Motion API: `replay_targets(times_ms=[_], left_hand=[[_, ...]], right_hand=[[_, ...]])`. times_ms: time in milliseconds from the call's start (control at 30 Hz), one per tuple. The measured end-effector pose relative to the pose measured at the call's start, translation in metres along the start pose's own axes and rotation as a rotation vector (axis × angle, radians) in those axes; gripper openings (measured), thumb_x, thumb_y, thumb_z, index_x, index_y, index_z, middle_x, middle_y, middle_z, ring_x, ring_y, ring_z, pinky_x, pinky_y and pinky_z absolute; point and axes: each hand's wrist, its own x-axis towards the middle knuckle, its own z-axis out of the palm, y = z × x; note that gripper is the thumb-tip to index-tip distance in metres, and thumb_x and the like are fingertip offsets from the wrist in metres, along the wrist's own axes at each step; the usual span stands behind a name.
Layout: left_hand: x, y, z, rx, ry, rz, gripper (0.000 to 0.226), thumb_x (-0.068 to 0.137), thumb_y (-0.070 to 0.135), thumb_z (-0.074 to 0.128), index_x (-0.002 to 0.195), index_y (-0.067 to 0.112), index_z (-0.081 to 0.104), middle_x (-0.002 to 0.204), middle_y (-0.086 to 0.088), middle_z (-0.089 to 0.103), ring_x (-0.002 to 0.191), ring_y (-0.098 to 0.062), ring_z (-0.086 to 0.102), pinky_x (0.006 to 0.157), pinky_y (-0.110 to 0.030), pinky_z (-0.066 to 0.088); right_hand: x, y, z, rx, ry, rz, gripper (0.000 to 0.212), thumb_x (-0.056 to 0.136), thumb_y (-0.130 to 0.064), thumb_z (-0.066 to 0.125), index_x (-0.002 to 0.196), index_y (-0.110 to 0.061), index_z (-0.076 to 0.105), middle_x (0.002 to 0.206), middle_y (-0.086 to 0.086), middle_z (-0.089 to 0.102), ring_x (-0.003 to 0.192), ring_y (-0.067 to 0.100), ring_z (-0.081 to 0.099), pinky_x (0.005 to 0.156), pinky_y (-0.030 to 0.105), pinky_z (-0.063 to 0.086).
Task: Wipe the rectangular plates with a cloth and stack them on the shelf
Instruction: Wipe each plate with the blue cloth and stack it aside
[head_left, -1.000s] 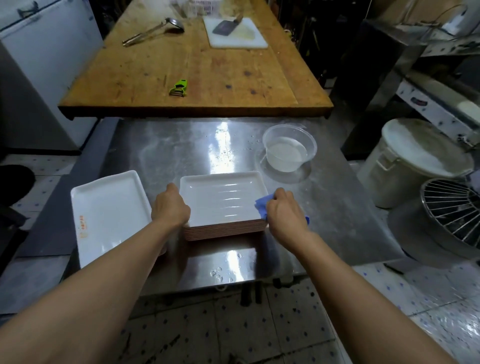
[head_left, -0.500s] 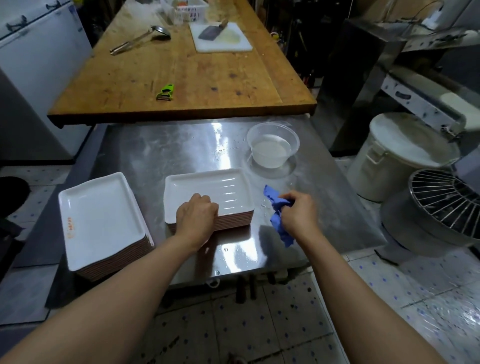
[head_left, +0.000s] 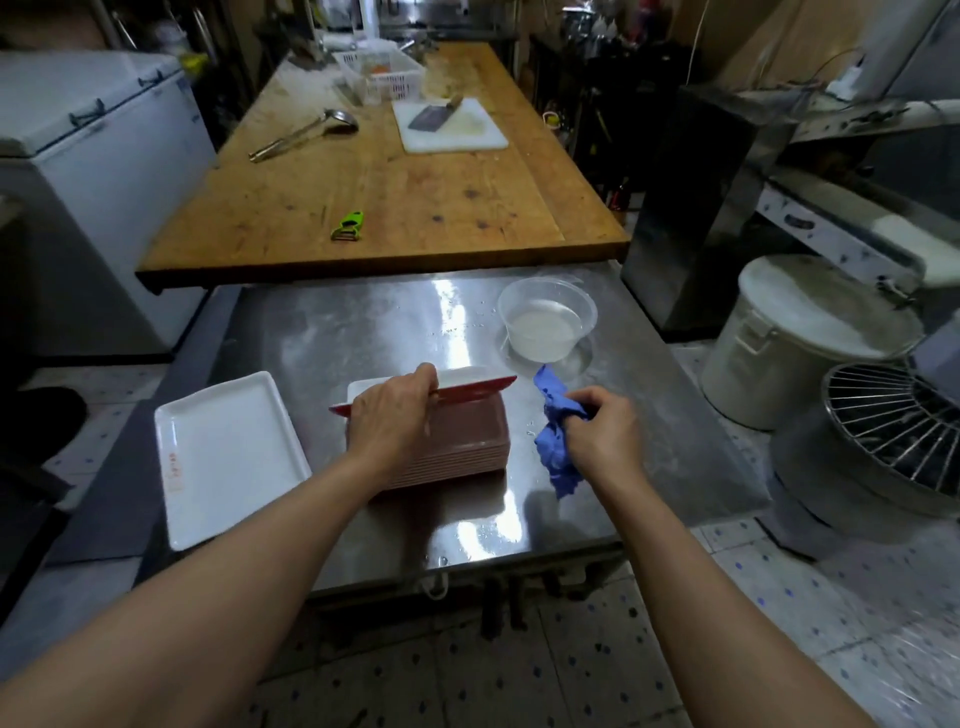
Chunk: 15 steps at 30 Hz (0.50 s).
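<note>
Left hand (head_left: 392, 415) centre frame, fingers curled over the far long edge of the top plate (head_left: 457, 388), tipping it up off the plate stack (head_left: 452, 441) so the red-brown underside faces the camera. Plate's long axis runs left-right across the frame; the raised edge is the far one, the near edge looks to rest on the stack, though the hand hides that contact.

Right hand (head_left: 605, 436) just right of the stack, fingers closed around a bunched blue cloth (head_left: 556, 441), part of it hanging loose below the fist. Cloth is near the plate's right short end, not touching. So the right hand is the wiping hand and the exposed underside lies to its left, a short sideways reach.

Second pile, the wiped plates (head_left: 228, 457), sits lower left of the steel table (head_left: 363, 332), white face up, apart from the stack, overhanging the table's left edge a bit.

Clear tub of water (head_left: 545, 325) just behind the cloth hand, risk of a knock if the elbow swings back. Open table in front of the stack and toward the near edge. No shelf identifiable in view.
</note>
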Motion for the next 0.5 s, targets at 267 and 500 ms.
replay_targets(times_ms=[267, 500], left_hand=[[0.006, 0.002, -0.061, -0.660, 0.123, -0.302, 0.012, 0.091, 0.014, 0.054, 0.079, 0.016, 0.052, 0.067, 0.006, 0.053, 0.066, -0.015, 0.050, 0.058, -0.025, 0.030], [-0.004, -0.008, -0.105, -1.050, 0.123, -0.430, 0.020, 0.093, 0.009, 0.053, 0.076, 0.017, 0.057, 0.068, -0.002, 0.060, 0.060, -0.015, 0.052, 0.064, -0.031, 0.043]], right_hand=[[-0.008, -0.066, -0.009, 0.118, 0.131, -0.239, 0.006, 0.085, -0.009, 0.063, 0.085, -0.014, 0.067, 0.083, -0.002, 0.066, 0.073, 0.008, 0.060, 0.056, 0.007, 0.041], [-0.024, -0.140, 0.006, 0.196, 0.167, -0.671, 0.034, 0.074, 0.001, 0.060, 0.103, -0.016, 0.066, 0.096, 0.001, 0.064, 0.090, 0.013, 0.055, 0.078, 0.021, 0.043]])
